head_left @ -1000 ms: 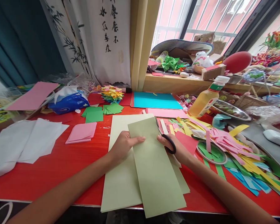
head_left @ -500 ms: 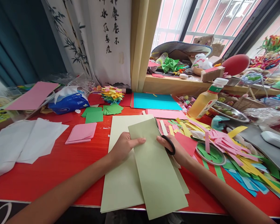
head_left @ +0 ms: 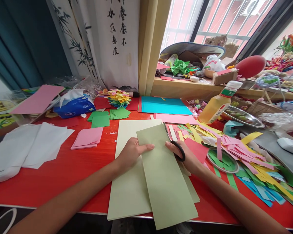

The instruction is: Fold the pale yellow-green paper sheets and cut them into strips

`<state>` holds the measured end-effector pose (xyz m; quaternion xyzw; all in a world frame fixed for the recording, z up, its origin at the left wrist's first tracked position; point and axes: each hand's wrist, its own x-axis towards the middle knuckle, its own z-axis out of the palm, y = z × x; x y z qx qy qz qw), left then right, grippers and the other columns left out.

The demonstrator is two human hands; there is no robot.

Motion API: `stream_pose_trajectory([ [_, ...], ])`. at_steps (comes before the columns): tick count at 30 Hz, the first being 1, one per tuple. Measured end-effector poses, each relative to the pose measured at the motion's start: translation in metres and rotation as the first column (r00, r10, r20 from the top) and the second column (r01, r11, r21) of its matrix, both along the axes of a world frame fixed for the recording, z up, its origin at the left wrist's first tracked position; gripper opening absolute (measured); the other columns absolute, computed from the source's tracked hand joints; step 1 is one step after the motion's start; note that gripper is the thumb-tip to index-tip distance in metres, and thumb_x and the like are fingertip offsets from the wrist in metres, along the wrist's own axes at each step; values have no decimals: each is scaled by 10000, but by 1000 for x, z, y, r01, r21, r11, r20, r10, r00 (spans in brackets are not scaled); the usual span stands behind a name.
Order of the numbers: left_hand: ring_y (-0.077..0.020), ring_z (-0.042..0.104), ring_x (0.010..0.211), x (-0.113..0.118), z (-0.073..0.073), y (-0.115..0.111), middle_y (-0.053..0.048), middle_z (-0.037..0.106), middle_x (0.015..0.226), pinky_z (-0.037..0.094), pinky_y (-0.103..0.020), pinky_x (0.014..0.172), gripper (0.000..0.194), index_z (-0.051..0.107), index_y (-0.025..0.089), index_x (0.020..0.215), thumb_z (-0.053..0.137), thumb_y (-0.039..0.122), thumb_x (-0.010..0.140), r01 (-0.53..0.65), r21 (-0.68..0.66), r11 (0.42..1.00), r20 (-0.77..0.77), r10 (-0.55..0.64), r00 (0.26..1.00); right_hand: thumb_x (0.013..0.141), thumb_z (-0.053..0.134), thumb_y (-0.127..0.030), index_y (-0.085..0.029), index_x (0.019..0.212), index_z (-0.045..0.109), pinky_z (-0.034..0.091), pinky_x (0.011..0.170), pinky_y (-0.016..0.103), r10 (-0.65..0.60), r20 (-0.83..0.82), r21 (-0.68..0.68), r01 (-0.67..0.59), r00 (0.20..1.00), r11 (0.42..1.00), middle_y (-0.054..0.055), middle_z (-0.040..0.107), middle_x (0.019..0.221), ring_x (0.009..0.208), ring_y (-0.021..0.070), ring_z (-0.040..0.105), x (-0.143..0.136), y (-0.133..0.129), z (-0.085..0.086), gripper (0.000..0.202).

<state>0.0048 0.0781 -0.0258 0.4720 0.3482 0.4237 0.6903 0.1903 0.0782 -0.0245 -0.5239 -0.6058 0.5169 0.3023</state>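
Observation:
My left hand [head_left: 132, 152] pinches the left edge of a pale green paper strip [head_left: 168, 185], its thumb flat on top. The black-handled scissors [head_left: 179, 150] are in my right hand [head_left: 185, 156], at the strip's right edge, their blades pointing away from me. My right thumb lies against that same edge, and most of the blades are hidden by the paper. Under the strip, larger pale green sheets [head_left: 127, 195] lie on the red table, reaching its front edge. The lower end of the strip hangs out past that edge.
Pink squares [head_left: 86, 138], green squares [head_left: 100, 119] and white tissues [head_left: 46, 144] lie to the left. On the right are a juice bottle [head_left: 218, 102], a heap of cut paper strips [head_left: 241, 146] and a round ring-shaped lid [head_left: 223, 160]. Blue sheets [head_left: 166, 105] lie at the back.
The whole view has shifted slightly, so things sit a little further right. Both hands keep the same hold on the paper and scissors.

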Motion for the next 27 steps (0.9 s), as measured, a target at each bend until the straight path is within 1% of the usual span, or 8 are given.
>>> stream_pose_trajectory([
  [6,-238,638,725,-1,0,0,-101,678,847,512,-343,631,300,628,126,979,631,221,694,-1,-31,1000,12,1,1000,620,534,-635,-169,566,464,280,387,230,-87,-46,-40,85,995,996,-14,458,472,421,101,414,-8,-5,5,475],
  [11,-245,636,755,0,1,0,-107,677,865,506,-348,665,324,631,115,979,648,227,675,33,-50,998,33,-32,999,672,500,-613,-169,592,494,299,397,240,-62,-44,-51,59,997,997,-4,485,481,437,120,442,-9,-7,10,451],
  [14,-244,637,756,0,1,1,-99,679,870,503,-347,669,327,636,126,973,654,240,668,37,-66,997,32,-35,999,688,477,-617,-180,577,489,281,393,250,-67,-26,-46,65,997,997,-8,461,456,417,123,426,-8,-6,5,451],
  [17,-243,638,753,1,0,1,-98,680,874,498,-350,678,329,642,129,955,668,248,650,42,-97,994,27,-39,999,690,482,-614,-195,534,437,233,381,252,-96,-58,-34,94,994,995,-28,400,426,374,103,353,-7,-3,-5,449],
  [20,-242,636,749,2,-1,1,-103,678,875,493,-352,681,322,647,124,932,678,249,637,45,-123,991,24,-42,999,727,469,-582,-190,534,430,201,390,243,-137,-130,46,144,982,989,-36,386,438,377,81,293,0,4,-11,439],
  [22,-233,632,752,-1,0,4,-94,678,869,489,-336,678,281,653,129,894,674,247,640,-3,-113,994,19,6,1000,769,436,-552,-179,582,478,211,405,234,-165,-178,130,189,970,973,-23,443,483,404,75,295,7,10,-9,419],
  [24,-208,628,736,-8,2,11,-70,682,828,484,-300,669,205,661,135,812,676,236,634,-116,-96,989,41,120,992,791,413,-533,-172,649,513,232,419,225,-208,-222,178,250,952,952,-5,498,549,433,73,313,16,18,-5,401],
  [27,-162,621,694,-24,3,26,-19,684,789,477,-255,660,162,663,158,772,681,203,618,-290,-99,952,170,303,938,783,430,-524,-175,720,527,258,428,218,-272,-282,203,334,920,920,5,522,630,468,77,341,27,28,2,367],
])
